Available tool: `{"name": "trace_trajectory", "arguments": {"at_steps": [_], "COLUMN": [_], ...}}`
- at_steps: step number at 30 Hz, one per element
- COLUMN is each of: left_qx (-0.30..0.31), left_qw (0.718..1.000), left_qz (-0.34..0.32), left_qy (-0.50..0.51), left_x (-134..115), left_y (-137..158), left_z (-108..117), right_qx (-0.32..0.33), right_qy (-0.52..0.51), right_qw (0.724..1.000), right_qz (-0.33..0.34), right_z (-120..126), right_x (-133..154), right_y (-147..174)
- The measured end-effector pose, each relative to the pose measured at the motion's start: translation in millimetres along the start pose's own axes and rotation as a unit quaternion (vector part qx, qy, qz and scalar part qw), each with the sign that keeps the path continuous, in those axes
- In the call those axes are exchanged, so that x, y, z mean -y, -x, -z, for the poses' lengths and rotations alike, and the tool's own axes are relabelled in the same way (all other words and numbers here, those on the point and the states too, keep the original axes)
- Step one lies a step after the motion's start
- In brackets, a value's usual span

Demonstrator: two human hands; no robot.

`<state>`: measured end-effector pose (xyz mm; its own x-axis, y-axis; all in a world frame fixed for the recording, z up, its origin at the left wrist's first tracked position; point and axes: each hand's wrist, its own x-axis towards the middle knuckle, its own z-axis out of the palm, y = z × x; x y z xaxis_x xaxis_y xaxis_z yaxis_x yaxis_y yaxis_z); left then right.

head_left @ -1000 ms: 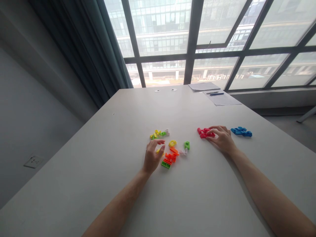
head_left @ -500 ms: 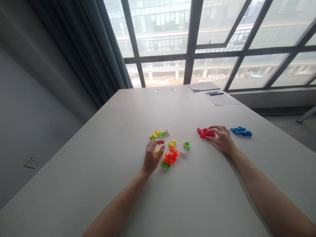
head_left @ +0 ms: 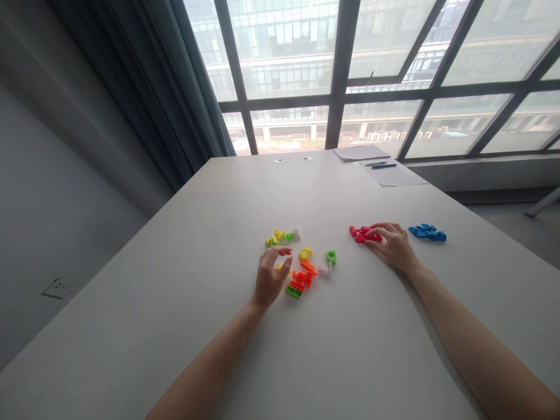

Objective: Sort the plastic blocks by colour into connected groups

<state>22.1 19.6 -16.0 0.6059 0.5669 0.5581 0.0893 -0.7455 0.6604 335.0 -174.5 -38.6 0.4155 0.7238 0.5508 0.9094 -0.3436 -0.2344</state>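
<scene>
right hand [head_left: 395,248] | at red pieces [head_left: 360,234] | group's long axis left-to-right

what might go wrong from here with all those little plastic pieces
The right hand lies between the red pieces and the blue pieces, so a sideways slip might push the two colours together.

The left hand partly hides a yellow piece, which could get nudged unnoticed.

The orange pieces and a green piece sit so close that lifting one may drag another.
</scene>
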Motion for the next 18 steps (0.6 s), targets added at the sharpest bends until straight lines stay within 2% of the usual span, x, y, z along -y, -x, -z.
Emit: {"name": "trace_trajectory", "arguments": {"at_steps": [13,18], "left_qx": [-0.001,-0.001], "left_qw": [1.000,1.000], "left_qz": [-0.002,0.001], "left_qy": [-0.002,0.001], "left_x": [0.8,1.5], "left_y": [-0.1,0.0], "left_z": [-0.4,-0.7], "right_qx": [-0.010,-0.040], "right_qy": [0.004,-0.024], "right_qw": [1.000,0.999], "right_qz": [0.001,-0.023], "right_z": [-0.9,1.4], "right_x": [0.5,0.7], "right_y": [-0.1,-1.4]}}
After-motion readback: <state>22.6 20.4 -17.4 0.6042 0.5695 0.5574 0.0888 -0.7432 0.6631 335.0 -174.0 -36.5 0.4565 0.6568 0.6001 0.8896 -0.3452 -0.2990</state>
